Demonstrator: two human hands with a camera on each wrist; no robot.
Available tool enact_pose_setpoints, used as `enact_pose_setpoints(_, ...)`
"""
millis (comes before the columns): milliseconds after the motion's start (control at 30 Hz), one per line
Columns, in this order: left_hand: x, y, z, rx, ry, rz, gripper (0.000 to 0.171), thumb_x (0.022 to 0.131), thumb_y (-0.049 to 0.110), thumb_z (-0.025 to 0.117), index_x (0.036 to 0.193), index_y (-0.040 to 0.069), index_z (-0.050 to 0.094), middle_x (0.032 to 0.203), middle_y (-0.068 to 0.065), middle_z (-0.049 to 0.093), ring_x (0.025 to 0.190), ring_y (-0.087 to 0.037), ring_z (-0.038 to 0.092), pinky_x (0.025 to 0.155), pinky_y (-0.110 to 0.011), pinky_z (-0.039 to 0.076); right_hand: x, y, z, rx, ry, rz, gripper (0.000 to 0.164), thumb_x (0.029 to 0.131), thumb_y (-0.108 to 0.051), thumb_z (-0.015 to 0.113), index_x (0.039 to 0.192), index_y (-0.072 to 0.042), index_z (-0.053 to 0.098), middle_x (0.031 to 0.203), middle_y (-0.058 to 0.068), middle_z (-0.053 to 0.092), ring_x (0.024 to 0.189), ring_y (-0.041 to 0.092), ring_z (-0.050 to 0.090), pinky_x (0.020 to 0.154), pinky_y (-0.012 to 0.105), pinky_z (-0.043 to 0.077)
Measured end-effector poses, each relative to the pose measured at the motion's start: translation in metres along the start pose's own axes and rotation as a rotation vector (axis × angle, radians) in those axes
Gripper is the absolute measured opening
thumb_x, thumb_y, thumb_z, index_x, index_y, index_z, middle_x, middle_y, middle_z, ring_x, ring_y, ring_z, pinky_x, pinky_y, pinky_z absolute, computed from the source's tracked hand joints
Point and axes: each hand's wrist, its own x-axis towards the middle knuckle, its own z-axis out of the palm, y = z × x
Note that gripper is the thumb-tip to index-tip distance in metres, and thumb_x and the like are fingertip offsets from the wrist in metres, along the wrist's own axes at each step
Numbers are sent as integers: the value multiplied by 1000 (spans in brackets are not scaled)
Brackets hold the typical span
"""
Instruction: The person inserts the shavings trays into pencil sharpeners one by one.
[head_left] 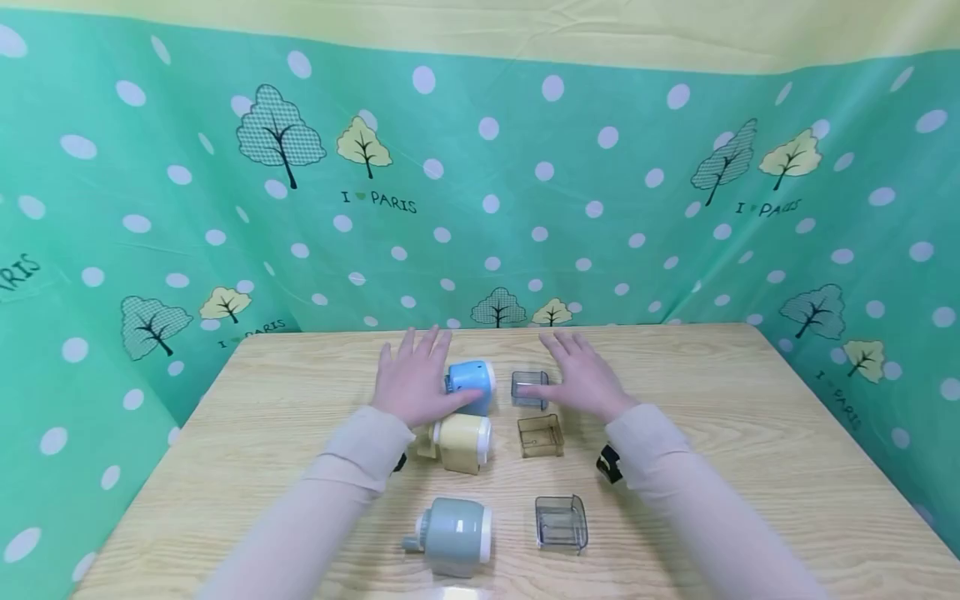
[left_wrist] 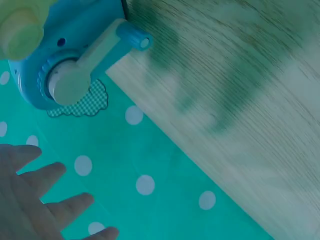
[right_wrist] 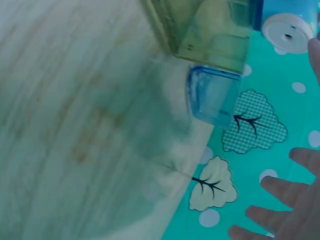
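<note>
Near the centre of the head view, the left hand (head_left: 415, 386) is held with fingers straight and apart, its thumb across the blue sharpener (head_left: 474, 379). Further right, the right hand (head_left: 587, 382) is likewise held, fingers parted, its thumb over a clear bin (head_left: 529, 379); whether either is touched cannot be told. Lower down, a cream sharpener (head_left: 460, 442), an amber bin (head_left: 542, 437), a grey sharpener (head_left: 455, 532) and a smoky bin (head_left: 561, 525) are seen.
</note>
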Motion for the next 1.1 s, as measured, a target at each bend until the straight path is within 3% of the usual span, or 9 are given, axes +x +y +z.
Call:
enact_pose_setpoints(167, 3, 10, 2, -23, 11, 18, 110, 75, 80, 52, 159, 11, 36, 160, -16, 40, 142, -43, 39, 110, -66, 29, 0, 2, 9, 60, -18, 27, 110, 73, -72, 66, 158, -9, 37, 161, 24, 34, 145, 49, 30, 111, 66, 27)
enact_pose_setpoints(300, 4, 17, 1, -28, -17, 16, 108, 76, 79, 53, 158, 11, 38, 157, -16, 44, 136, -41, 46, 107, -62, 35, -1, 3, 15, 116, -47, 54, 109, 72, -70, 68, 157, -9, 40, 157, 26, 39, 142, 48, 35, 108, 66, 33)
enact_pose_setpoints(533, 6, 27, 2, -9, -49, 26, 103, 78, 78, 52, 154, 8, 45, 144, -15, 57, 121, -37, 59, 98, -55, 46, -1, 5, 21, 185, -71, 65, 100, 73, -60, 74, 152, -4, 46, 152, 24, 47, 139, 45, 42, 110, 62, 33)
enact_pose_setpoints(800, 6, 33, 3, -5, -61, 27, 90, 80, 69, 60, 145, 7, 56, 132, -15, 63, 107, -34, 63, 86, -50, 52, 4, 10, 28, 203, -99, 101, 94, 71, -55, 79, 149, -10, 53, 143, 21, 58, 126, 42, 56, 100, 63, 44)
enact_pose_setpoints(1100, 9, 34, 1, 13, -77, 11, 83, 76, 65, 68, 137, 9, 63, 120, -13, 66, 92, -31, 64, 75, -47, 55, 3, 8, 30, 188, -84, 99, 85, 71, -48, 81, 145, -11, 59, 142, 20, 59, 126, 42, 56, 100, 61, 45)
